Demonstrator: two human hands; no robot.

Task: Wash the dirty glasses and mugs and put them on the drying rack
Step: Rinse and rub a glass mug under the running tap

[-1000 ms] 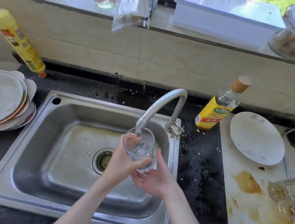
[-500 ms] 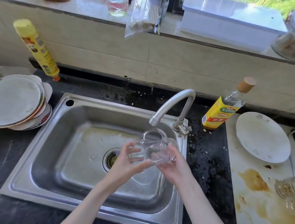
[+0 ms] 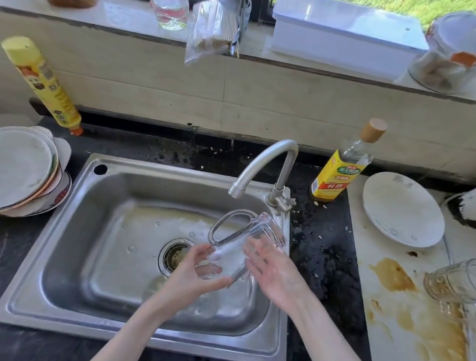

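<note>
The clear glass mug with a looped handle lies tipped over the stainless steel sink, its long axis running from its thick base at two o'clock, just below the curved metal tap spout, down to its mouth at eight o'clock, handle uppermost. The left hand holds the mouth end from seven o'clock, thumb and fingers curled round the rim. The right hand lies against the mug's side from four o'clock, fingers fairly straight, pressing rather than gripping. Both hands touch it, so neither is nearer. Any water stream is hard to make out, as is the mug's inside. A second, stained glass mug lies on its side at three o'clock, partly cut off. No drying rack shows.
</note>
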